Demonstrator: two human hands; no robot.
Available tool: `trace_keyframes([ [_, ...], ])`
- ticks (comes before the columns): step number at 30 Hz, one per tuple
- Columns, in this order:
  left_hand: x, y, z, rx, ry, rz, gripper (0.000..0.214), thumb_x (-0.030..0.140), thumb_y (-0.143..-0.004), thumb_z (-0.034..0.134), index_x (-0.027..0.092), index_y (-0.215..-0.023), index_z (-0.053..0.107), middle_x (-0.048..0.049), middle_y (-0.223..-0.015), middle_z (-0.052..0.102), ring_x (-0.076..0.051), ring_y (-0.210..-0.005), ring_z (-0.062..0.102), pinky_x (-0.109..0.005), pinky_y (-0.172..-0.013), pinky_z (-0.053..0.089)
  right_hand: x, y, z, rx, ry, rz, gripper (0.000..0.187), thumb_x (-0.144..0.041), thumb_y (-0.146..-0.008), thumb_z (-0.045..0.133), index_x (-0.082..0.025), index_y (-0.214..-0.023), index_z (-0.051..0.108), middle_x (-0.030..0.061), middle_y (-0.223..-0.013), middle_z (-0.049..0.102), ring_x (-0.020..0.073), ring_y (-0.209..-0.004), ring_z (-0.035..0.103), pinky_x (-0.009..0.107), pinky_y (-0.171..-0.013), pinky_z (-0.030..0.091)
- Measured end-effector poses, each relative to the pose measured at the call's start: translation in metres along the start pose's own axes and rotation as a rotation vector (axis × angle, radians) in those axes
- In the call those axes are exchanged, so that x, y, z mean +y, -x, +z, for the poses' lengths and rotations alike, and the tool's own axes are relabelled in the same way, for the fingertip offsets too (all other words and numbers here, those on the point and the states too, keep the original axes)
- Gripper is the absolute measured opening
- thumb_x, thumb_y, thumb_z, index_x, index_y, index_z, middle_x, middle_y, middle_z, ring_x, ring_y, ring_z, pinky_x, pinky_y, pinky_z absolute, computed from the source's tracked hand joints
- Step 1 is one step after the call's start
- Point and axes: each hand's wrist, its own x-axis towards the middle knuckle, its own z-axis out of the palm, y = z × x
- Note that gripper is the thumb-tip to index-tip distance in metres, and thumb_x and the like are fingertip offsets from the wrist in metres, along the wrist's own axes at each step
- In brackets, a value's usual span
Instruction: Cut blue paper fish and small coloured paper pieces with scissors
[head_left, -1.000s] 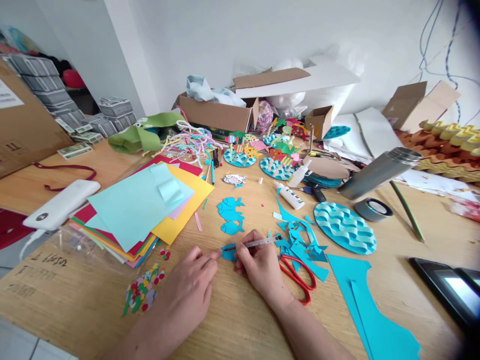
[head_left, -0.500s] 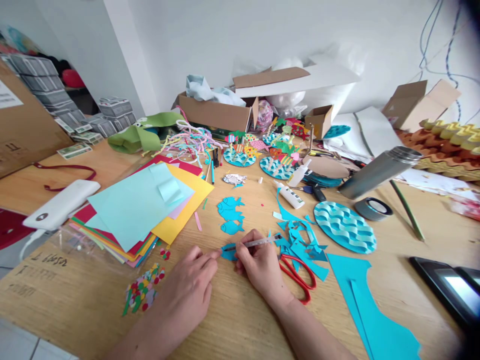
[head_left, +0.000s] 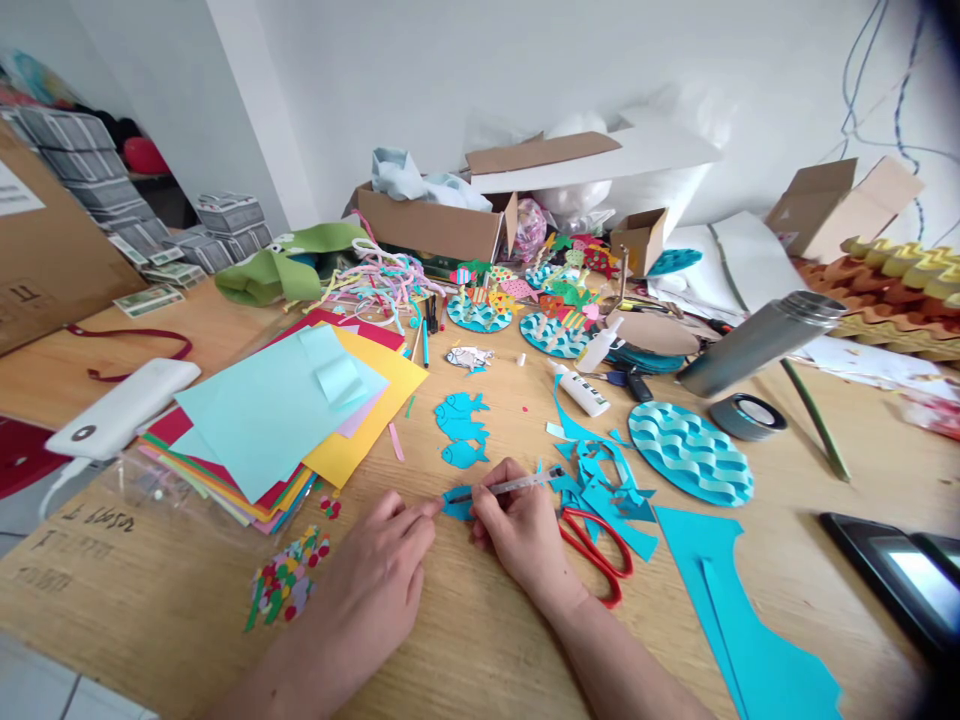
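My right hand (head_left: pixel 517 530) is closed round a pen (head_left: pixel 529 481) with a pale, see-through barrel, its tip on a small blue paper cutout (head_left: pixel 454 502). My left hand (head_left: pixel 382 560) lies on the table with fingers stretched out, and its index fingertip touches the cutout's left edge. Most of the cutout's right part is hidden by my right hand. Just beyond it lie blue paper fish (head_left: pixel 463 454) with drawn lines. Red-handled scissors (head_left: pixel 600 555) rest right of my right hand, their blades under blue paper scraps (head_left: pixel 611 495).
Left stands a stack of coloured paper (head_left: pixel 277 410); confetti (head_left: pixel 289 580) lies nearer me. To the right are a wavy blue disc (head_left: pixel 690 453), a large blue sheet (head_left: pixel 739 610), glue bottle (head_left: pixel 583 392), metal flask (head_left: pixel 761 343) and black-framed device (head_left: pixel 892 570). Cardboard boxes (head_left: pixel 435 225) line the back.
Hardly anything differs. Both hands, the pen and the cutout keep the same places; any pen movement is too small to make out.
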Motion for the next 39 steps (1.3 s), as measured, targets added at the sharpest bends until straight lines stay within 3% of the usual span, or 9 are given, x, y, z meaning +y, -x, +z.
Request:
trace_keyframes([
  [39, -0.0008, -0.0011, 0.0004, -0.009, 0.001, 0.000, 0.034, -0.007, -0.075, 0.038, 0.019, -0.089, 0.055, -0.0043, -0.117, 0.063, -0.023, -0.101, 0.051, -0.041, -0.086, 0.050, -0.0018, 0.0016, 0.0000, -0.022, 0.027, -0.011, 0.014, -0.023, -0.079, 0.054, -0.023, -0.071, 0.043, -0.0082, -0.042, 0.052, 0.0108, -0.032, 0.050, 0.018, -0.033, 0.034],
])
